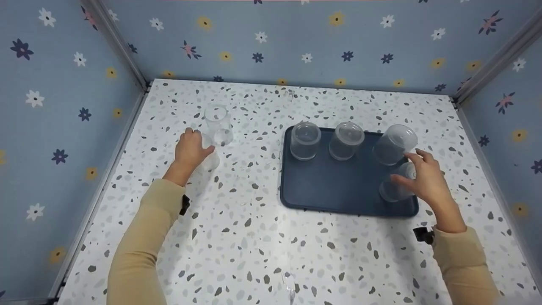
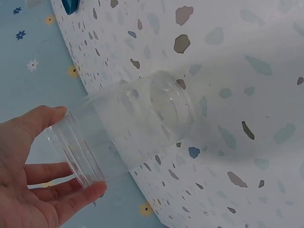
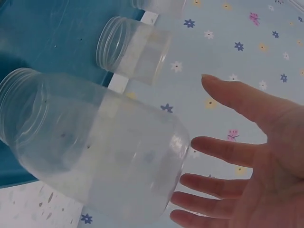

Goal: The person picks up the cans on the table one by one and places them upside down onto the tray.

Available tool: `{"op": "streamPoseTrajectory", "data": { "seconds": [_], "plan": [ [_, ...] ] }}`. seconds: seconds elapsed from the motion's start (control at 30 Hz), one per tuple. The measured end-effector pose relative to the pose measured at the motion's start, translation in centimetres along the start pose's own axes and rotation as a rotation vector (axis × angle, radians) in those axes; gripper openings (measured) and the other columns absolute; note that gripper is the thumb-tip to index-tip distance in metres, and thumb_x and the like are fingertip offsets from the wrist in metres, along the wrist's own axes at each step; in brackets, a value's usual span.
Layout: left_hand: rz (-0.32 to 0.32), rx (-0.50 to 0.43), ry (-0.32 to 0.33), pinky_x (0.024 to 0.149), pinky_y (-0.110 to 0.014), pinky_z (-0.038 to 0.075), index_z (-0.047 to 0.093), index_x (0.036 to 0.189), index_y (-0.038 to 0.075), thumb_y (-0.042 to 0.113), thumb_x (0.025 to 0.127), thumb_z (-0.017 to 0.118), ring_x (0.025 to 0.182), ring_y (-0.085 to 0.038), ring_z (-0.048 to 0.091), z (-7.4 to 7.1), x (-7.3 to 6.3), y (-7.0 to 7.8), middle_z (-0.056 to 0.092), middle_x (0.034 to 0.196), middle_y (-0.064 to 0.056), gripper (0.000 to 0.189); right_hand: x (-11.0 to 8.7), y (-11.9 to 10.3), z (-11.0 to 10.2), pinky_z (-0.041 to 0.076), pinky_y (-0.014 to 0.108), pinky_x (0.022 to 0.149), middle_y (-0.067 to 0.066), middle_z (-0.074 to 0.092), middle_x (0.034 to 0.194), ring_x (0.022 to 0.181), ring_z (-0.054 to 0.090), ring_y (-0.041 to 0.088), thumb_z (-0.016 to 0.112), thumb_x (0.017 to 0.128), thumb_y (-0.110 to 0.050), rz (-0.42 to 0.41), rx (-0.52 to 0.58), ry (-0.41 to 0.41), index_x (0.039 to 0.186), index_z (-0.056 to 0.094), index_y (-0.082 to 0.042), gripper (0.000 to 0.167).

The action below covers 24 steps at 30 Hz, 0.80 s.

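My left hand (image 1: 190,150) grips a clear plastic jar (image 1: 210,159) by its threaded mouth, thumb on one side and fingers round the other. The jar (image 2: 142,118) stands upright on the table in the left wrist view. Just behind it is a second clear jar (image 1: 218,125), mouth up. My right hand (image 1: 425,178) is by an upside-down clear jar (image 1: 391,190) at the near right of a dark blue tray (image 1: 330,186). In the right wrist view its thumb and fingers are spread, fingertips (image 3: 199,142) right at the base of a large jar (image 3: 104,147).
Toward the tray's far side stand more upside-down clear jars: one at the left (image 1: 305,142), one in the middle (image 1: 346,142) and one at the right (image 1: 391,146). The speckled white table (image 1: 254,245) is enclosed by flowered blue panels (image 1: 279,42).
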<state>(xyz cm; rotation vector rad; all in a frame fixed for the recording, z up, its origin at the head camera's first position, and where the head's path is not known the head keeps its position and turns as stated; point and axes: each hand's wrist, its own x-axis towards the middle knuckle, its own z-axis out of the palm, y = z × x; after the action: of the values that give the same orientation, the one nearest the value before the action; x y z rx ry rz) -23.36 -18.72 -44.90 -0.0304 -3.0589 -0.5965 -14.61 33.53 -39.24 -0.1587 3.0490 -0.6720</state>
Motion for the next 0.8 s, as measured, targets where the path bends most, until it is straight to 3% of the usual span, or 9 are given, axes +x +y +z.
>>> {"op": "streamPoseTrajectory", "data": {
  "seconds": [0.2, 0.43, 0.63, 0.8],
  "plan": [
    [0.012, -0.037, 0.024, 0.074, -0.048, 0.044, 0.054, 0.095, -0.017, 0.025, 0.077, 0.066, 0.085, -0.04, 0.051, -0.3, -0.6, 0.6, 0.048, 0.099, -0.028, 0.048, -0.1, -0.8, 0.7, 0.029, 0.06, 0.086, 0.035, 0.033, 0.124, 0.111, 0.033, 0.05, 0.069, 0.075, -0.011, -0.063, 0.044, 0.132, 0.122, 0.045, 0.009, 0.056],
    [0.042, -0.108, 0.089, 0.077, -0.047, 0.044, 0.051, 0.11, -0.017, 0.025, 0.077, 0.066, 0.092, -0.042, 0.051, -0.3, -2.1, 1.3, 0.048, 0.104, -0.03, 0.055, 0.0, -1.2, 2.0, 0.034, 0.052, 0.085, 0.027, 0.045, 0.114, 0.102, 0.044, 0.042, 0.07, 0.073, -0.002, -0.153, 0.116, 0.302, 0.117, 0.05, 0.007, 0.05],
    [0.054, -0.17, 0.144, 0.08, -0.048, 0.043, 0.051, 0.113, -0.014, 0.025, 0.077, 0.065, 0.097, -0.04, 0.049, -0.1, -3.2, 2.1, 0.047, 0.108, -0.028, 0.055, 0.3, -1.6, 3.2, 0.041, 0.041, 0.073, 0.023, 0.052, 0.109, 0.093, 0.051, 0.034, 0.072, 0.071, -0.003, -0.231, 0.164, 0.426, 0.117, 0.053, 0.003, 0.049],
    [0.089, -0.244, 0.227, 0.084, -0.043, 0.042, 0.052, 0.112, -0.012, 0.024, 0.077, 0.066, 0.096, -0.037, 0.051, 0.3, -3.8, 2.5, 0.049, 0.105, -0.025, 0.052, 0.7, -2.1, 4.0, 0.04, 0.032, 0.069, 0.019, 0.055, 0.108, 0.091, 0.054, 0.028, 0.071, 0.073, -0.005, -0.285, 0.203, 0.476, 0.117, 0.055, 0.002, 0.048]
  ]
}}
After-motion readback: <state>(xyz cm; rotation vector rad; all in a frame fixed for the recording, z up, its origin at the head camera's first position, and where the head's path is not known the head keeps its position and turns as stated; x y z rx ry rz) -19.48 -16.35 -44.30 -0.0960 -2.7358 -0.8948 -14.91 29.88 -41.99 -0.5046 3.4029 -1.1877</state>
